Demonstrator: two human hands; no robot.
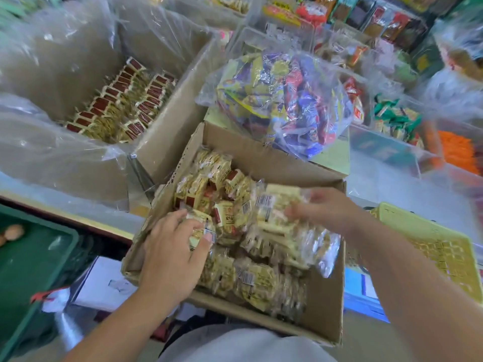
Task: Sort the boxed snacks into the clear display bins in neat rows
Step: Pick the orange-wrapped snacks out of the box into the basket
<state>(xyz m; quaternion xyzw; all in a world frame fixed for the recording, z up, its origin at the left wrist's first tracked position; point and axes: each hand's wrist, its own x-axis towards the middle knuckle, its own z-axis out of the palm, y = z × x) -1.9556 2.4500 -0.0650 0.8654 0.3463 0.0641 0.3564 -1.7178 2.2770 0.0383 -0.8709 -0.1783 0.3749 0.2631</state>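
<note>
Candy bag (282, 100) seemingly blocks reach beyond carton (261, 150).

Two bare forearms are seen: the left forearm (117, 322) at the lower left of the frame, the right forearm (418, 278) at the lower right. The left hand (172, 254) is shown sharply, and a short, trimmed nail can be made out on its thumb. The right hand (326, 207) is smeared by blur, so its details cannot be told. At the bottom centre a plain light grey garment (243, 346) is worn.
</note>
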